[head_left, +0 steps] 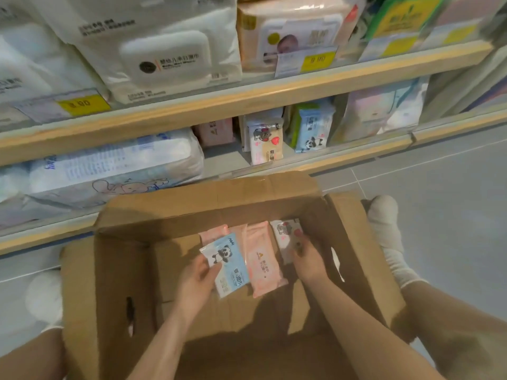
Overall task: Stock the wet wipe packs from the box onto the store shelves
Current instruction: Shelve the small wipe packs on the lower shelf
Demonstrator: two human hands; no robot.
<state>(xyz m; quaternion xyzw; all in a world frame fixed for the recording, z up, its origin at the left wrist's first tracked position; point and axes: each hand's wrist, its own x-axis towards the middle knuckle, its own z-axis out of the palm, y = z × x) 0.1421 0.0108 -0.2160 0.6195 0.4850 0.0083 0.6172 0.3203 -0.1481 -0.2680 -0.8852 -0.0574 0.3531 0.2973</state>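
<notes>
An open cardboard box [115, 270] stands on the floor between my knees. Inside it, my left hand [196, 281] grips a blue wet wipe pack [230, 266] with a panda print. My right hand [308, 259] grips a white pack [286, 235] with a bear and hearts at the box's right side. A pink pack [263, 263] lies between them on the box bottom, with another pink pack [216, 233] behind it. On the lower shelf [315, 160] stand a matching bear pack [264, 141], a panda pack [314, 133] and a pink pack [216, 133].
The upper shelf [247, 97] holds large white and peach wipe packs with yellow price tags [82, 104]. A bulky white bag [109, 165] fills the lower shelf's left side. My socked feet [382, 218] flank the box on a grey tiled floor [439, 193].
</notes>
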